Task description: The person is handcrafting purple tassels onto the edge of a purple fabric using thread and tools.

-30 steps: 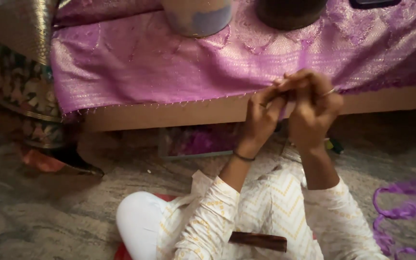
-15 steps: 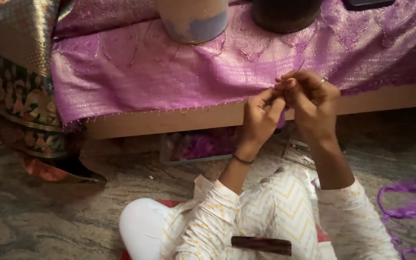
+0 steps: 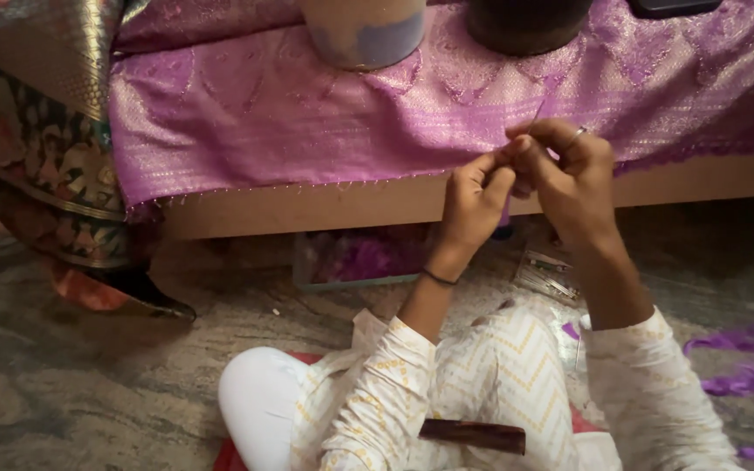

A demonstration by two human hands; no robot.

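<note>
Head view, and the fingertips of both hands are pressed together right at the hem of the purple cloth (image 3: pixel 325 113). Right hand (image 3: pixel 569 179) has thumb and forefinger pinched tight on a thin needle (image 3: pixel 538 113), whose tip pokes up against the fabric; a ring shows on one finger. Left hand (image 3: pixel 471 202) is curled, thumb and forefinger closed against the right hand's fingertips, seemingly nipping the cloth edge or a thread, too fine to tell which. It looks like edge work on the hem, mid-stitch; the next move would call for a steady pull with the cloth edge held firm. Moving outward: the cloth drapes over a low wooden platform (image 3: pixel 307 208), with a pale tub (image 3: pixel 364 30) and a dark pot (image 3: pixel 525 22) on top. Underneath sits a tray of purple material (image 3: pixel 359 257). Purple strands (image 3: pixel 743 366) lie on the floor at right, a brown stick (image 3: pixel 473 434) across the lap.
</note>
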